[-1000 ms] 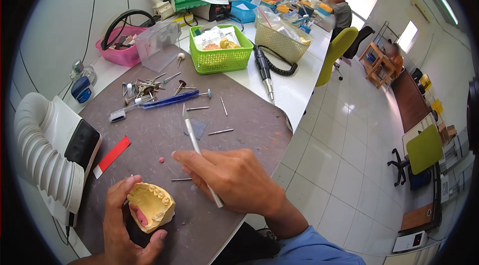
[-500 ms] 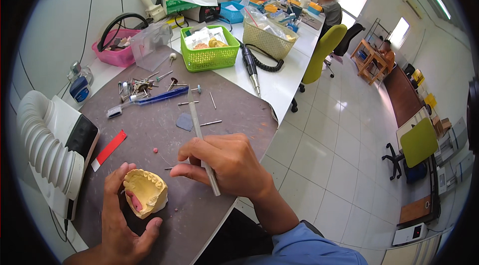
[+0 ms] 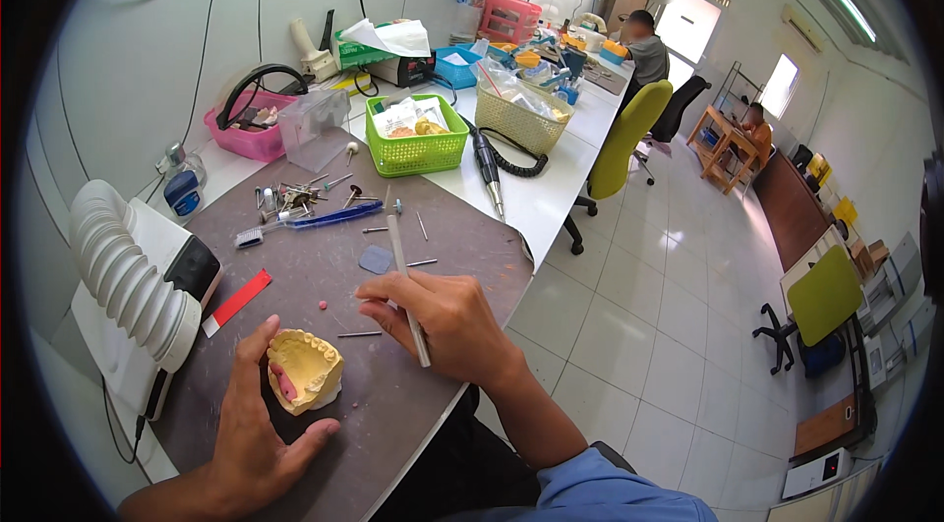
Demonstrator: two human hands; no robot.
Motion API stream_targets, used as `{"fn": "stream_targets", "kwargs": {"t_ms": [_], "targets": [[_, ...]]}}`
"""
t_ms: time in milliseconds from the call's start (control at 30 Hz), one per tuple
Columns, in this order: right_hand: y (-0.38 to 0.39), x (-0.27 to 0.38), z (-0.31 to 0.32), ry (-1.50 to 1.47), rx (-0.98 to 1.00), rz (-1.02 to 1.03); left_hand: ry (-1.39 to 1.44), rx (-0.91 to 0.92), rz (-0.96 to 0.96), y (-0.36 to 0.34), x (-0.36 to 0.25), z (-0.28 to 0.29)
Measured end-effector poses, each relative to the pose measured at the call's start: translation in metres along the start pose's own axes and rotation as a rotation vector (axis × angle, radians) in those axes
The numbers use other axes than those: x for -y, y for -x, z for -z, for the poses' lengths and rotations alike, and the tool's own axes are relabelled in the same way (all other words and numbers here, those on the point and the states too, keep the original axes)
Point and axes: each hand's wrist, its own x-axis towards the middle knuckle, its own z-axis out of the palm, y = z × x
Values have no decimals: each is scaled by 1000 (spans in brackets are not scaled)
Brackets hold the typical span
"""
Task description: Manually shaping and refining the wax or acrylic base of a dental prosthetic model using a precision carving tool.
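Note:
A yellow plaster dental cast (image 3: 320, 365) with a patch of pink wax (image 3: 284, 382) on its inner left side sits on the brown mat (image 3: 413, 443). My left hand (image 3: 261, 419) curves around the cast's left side, fingers and thumb spread apart. The index finger lies against or just beside its edge; I cannot tell which. My right hand (image 3: 447, 320) grips a slim metal carving knife (image 3: 398, 245) like a pen, with its thin blade pointing away from me. The knife stays apart from the cast. A small pink wax ball (image 3: 323, 305) and a metal bur (image 3: 360, 334) lie between the hands.
A white suction hose (image 3: 133, 266) stands at left, near a red strip (image 3: 237, 303). Farther back lie a blue toothbrush (image 3: 334, 215), several burs (image 3: 295, 196), a green basket (image 3: 418, 153) and a handpiece (image 3: 489, 173). Two people sit far off.
My head view has shifted, so the bench sits farther right and slightly lower. My right thumb has drawn away from the bur, leaving it uncovered. The left hand keeps its place around the cast.

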Motion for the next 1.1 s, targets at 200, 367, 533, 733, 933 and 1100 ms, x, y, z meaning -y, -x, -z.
{"fn": "stream_targets", "kwargs": {"t_ms": [200, 367, 533, 733, 933, 1100], "targets": [[7, 2, 16, 86, 133, -44, 57, -56, 52, -6, 5, -3], [17, 39, 5, -60, 65, -70, 171, -49, 38, -6, 15, -5], [28, 63, -4, -123, 113, -171, 577, -84, 166, -15, -5, -7], [26, 58, 2, -430, -36, -332, 896, -44, 247, -29, -21, -5], [33, 57, -7, -493, -59, -380, 1174, -92, 360, -24, -12, -17], [37, 60, -1, -500, -43, -371, 1219, -85, 450, -26, -23, -15]]}}
